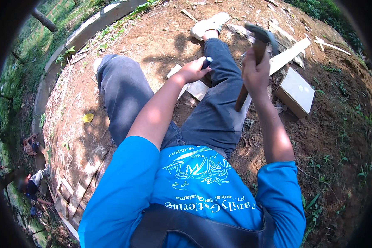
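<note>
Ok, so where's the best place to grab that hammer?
Probably the wooden handle, toward its free end, coming from the person's side: it's long and slim, slanting that way, away from the dark head. The right hand grips it nearer the head.

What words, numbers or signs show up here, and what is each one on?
Blue shirt: white lettering and numbers around a drawing, upside down in this view; I won't copy the wording.
Pale box: a white patch; cannot tell whether it's print.
Hammer and dark handle: no lettering that I can make out.
</note>
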A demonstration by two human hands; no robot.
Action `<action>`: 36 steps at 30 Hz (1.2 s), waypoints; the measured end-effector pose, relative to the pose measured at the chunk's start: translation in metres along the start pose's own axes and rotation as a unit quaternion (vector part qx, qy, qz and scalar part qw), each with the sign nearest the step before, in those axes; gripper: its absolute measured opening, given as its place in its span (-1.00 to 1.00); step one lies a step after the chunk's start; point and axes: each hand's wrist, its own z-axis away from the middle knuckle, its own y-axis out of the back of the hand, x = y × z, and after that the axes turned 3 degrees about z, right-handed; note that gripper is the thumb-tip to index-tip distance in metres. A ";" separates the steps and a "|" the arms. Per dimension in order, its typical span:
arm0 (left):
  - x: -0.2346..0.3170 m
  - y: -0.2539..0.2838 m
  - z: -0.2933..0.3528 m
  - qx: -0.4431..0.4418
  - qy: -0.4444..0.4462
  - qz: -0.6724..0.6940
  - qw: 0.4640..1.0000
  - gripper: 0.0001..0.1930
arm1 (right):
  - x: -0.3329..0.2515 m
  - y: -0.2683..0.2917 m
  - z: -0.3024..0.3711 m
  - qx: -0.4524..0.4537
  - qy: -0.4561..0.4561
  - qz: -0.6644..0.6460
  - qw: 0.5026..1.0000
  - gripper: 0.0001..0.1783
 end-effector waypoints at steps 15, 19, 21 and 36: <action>0.000 0.005 -0.003 0.011 -0.015 -0.027 0.999 -0.56 | -0.006 0.007 -0.005 -0.120 -0.083 0.060 0.988 -0.67; -0.001 0.006 0.009 0.005 0.033 -0.012 0.999 -0.59 | -0.066 0.025 -0.015 0.102 0.068 -0.218 0.968 -0.65; 0.003 0.000 0.000 -0.009 0.007 0.009 1.000 -0.59 | -0.013 -0.003 0.001 0.108 0.041 -0.118 0.986 -0.68; -0.002 -0.002 0.000 -0.011 -0.021 -0.038 0.999 -0.64 | 0.014 0.011 -0.014 -0.096 -0.023 0.070 0.993 -0.69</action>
